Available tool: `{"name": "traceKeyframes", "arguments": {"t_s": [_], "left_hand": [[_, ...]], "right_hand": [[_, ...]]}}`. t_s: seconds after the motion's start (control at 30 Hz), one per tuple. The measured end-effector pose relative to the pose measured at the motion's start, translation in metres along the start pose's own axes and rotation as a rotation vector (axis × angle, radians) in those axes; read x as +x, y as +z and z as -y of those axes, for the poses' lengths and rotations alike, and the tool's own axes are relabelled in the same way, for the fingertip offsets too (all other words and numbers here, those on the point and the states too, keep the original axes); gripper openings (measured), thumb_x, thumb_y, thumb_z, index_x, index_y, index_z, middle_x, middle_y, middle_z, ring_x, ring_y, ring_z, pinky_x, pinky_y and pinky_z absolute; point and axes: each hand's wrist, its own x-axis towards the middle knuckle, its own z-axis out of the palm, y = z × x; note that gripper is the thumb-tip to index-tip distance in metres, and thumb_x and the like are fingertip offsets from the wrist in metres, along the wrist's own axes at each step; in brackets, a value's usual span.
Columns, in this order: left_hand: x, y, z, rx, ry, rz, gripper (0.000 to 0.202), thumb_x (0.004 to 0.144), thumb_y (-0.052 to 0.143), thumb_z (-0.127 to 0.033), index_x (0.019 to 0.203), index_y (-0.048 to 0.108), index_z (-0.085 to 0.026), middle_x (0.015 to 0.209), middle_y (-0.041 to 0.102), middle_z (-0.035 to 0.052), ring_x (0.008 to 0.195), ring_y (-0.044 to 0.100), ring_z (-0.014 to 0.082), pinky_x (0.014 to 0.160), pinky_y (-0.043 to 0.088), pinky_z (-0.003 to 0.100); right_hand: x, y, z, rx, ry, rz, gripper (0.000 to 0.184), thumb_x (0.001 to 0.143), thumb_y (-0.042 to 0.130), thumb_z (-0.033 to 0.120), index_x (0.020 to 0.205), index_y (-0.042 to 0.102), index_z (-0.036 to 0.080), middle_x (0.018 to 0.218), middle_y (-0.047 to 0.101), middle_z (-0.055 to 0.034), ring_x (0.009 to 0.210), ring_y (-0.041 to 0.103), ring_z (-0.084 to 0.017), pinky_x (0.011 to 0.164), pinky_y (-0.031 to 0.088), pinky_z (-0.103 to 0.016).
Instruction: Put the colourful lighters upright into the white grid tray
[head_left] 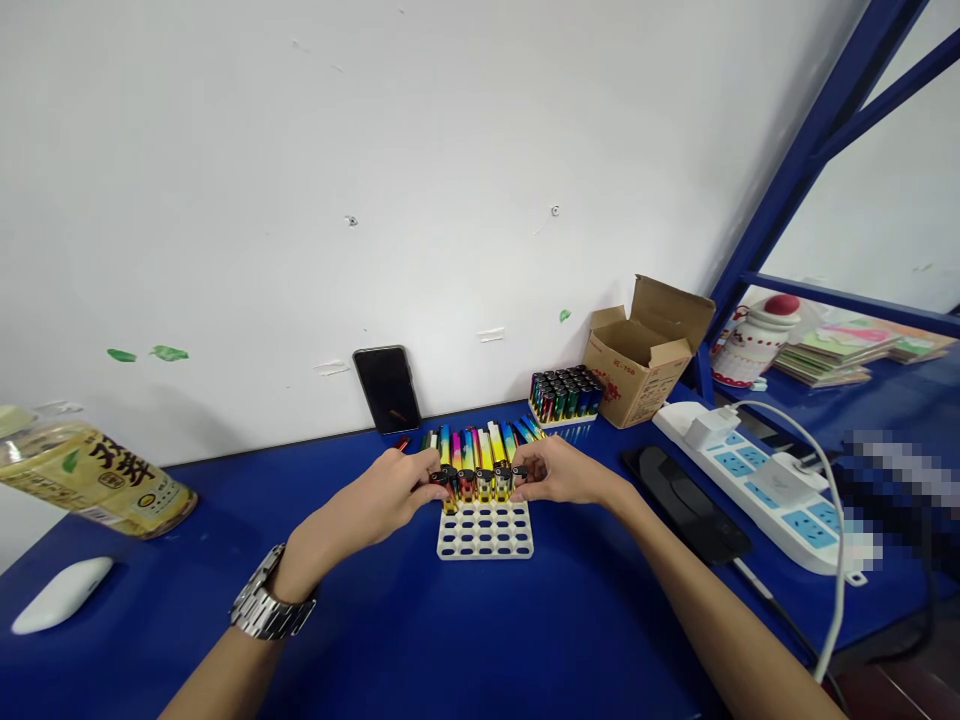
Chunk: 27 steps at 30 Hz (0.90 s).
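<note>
A white tray with rows of slots point(486, 549) lies on the blue table, lighters standing upright along its back rows. At its left side, my left hand point(401, 488) pinches a lighter point(449, 500) that tilts slightly over the slots. My right hand point(551, 470) has its fingers closed round another lighter point(519, 478) at the back right corner. Between the hands stand red and gold lighters point(484, 484). Behind the tray, shiny multicoloured lighters point(471, 445) lie side by side on the table. Fingers partly hide both held lighters.
A filled tray of lighters point(566, 393) and an open cardboard box point(637, 360) stand back right. One phone point(388, 388) leans on the wall; another phone point(684, 503) lies near a power strip point(757, 490). At left are a bottle point(97, 475) and a mouse point(64, 595).
</note>
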Motion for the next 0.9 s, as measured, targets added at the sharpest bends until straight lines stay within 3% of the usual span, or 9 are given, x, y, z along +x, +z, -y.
{"name": "traceKeyframes", "arguments": {"t_s": [0.27, 0.37, 0.43, 0.5, 0.6, 0.67, 0.73, 0.8, 0.9], "left_hand": [[0.0, -0.007, -0.011, 0.107, -0.105, 0.098, 0.029, 0.077, 0.061, -0.05, 0.075, 0.055, -0.023, 0.06, 0.06, 0.0001, 0.058, 0.053, 0.0197, 0.052, 0.031, 0.026], [0.003, -0.017, -0.002, 0.131, -0.127, -0.088, 0.034, 0.09, 0.037, -0.052, 0.079, 0.052, -0.023, 0.066, 0.061, 0.0004, 0.06, 0.056, 0.0191, 0.058, 0.036, 0.028], [0.011, -0.021, 0.013, 0.063, -0.127, -0.261, 0.035, 0.09, 0.034, -0.052, 0.082, 0.051, -0.022, 0.077, 0.064, 0.0021, 0.069, 0.058, 0.0189, 0.063, 0.04, 0.029], [0.023, -0.024, 0.031, -0.091, -0.159, -0.363, 0.037, 0.087, 0.037, -0.054, 0.084, 0.052, -0.021, 0.088, 0.065, 0.0046, 0.073, 0.06, 0.0182, 0.064, 0.044, 0.029], [0.041, -0.026, 0.051, -0.448, -0.209, -0.445, 0.037, 0.079, 0.048, -0.055, 0.081, 0.049, -0.019, 0.113, 0.059, 0.0097, 0.07, 0.06, 0.0149, 0.054, 0.044, 0.026], [0.049, -0.028, 0.056, -0.599, -0.209, -0.557, 0.034, 0.074, 0.055, -0.051, 0.081, 0.048, -0.018, 0.122, 0.053, 0.0103, 0.068, 0.06, 0.0131, 0.051, 0.042, 0.024], [0.051, -0.029, 0.058, -0.641, -0.185, -0.677, 0.031, 0.072, 0.056, -0.046, 0.082, 0.047, -0.019, 0.121, 0.053, 0.0094, 0.066, 0.06, 0.0122, 0.05, 0.042, 0.024], [0.049, -0.028, 0.06, -0.551, -0.184, -0.722, 0.026, 0.073, 0.053, -0.043, 0.081, 0.047, -0.019, 0.11, 0.059, 0.0079, 0.062, 0.059, 0.0123, 0.05, 0.041, 0.024], [0.043, -0.023, 0.066, -0.119, -0.264, -0.551, 0.019, 0.076, 0.047, -0.038, 0.079, 0.05, -0.02, 0.084, 0.065, 0.0048, 0.06, 0.058, 0.0156, 0.056, 0.042, 0.028]], "right_hand": [[-0.001, -0.002, -0.003, 0.034, 0.007, -0.005, 0.037, 0.063, 0.076, 0.046, 0.073, 0.056, 0.016, 0.056, 0.051, 0.0043, 0.052, 0.046, -0.011, 0.046, 0.033, -0.021], [-0.001, -0.005, -0.006, 0.111, -0.001, -0.063, 0.037, 0.078, 0.06, 0.053, 0.077, 0.057, 0.015, 0.057, 0.053, 0.0023, 0.052, 0.05, -0.012, 0.049, 0.036, -0.022], [0.0, -0.007, -0.012, 0.117, 0.03, -0.187, 0.043, 0.091, 0.037, 0.052, 0.077, 0.056, 0.015, 0.058, 0.054, 0.0003, 0.052, 0.052, -0.013, 0.051, 0.038, -0.023], [0.003, -0.008, -0.02, -0.016, 0.091, -0.343, 0.046, 0.095, 0.027, 0.046, 0.073, 0.053, 0.016, 0.058, 0.054, -0.0011, 0.054, 0.053, -0.014, 0.054, 0.037, -0.024], [0.007, -0.007, -0.033, -0.357, 0.231, -0.439, 0.031, 0.094, 0.036, 0.035, 0.076, 0.054, 0.017, 0.064, 0.058, -0.0031, 0.063, 0.056, -0.017, 0.059, 0.034, -0.024], [0.008, -0.004, -0.036, -0.515, 0.359, -0.411, 0.021, 0.092, 0.042, 0.033, 0.087, 0.056, 0.018, 0.072, 0.062, -0.0052, 0.07, 0.06, -0.02, 0.061, 0.034, -0.025], [0.009, 0.0, -0.034, -0.607, 0.469, -0.38, 0.024, 0.092, 0.042, 0.038, 0.098, 0.056, 0.019, 0.084, 0.065, -0.0085, 0.078, 0.063, -0.023, 0.063, 0.036, -0.026], [0.01, 0.003, -0.029, -0.679, 0.514, -0.38, 0.031, 0.093, 0.04, 0.043, 0.108, 0.054, 0.02, 0.096, 0.065, -0.0115, 0.083, 0.064, -0.026, 0.064, 0.038, -0.028], [0.012, 0.008, -0.021, -0.776, 0.482, -0.362, 0.033, 0.094, 0.038, 0.043, 0.114, 0.051, 0.021, 0.106, 0.063, -0.0121, 0.085, 0.065, -0.025, 0.066, 0.042, -0.029]]}}
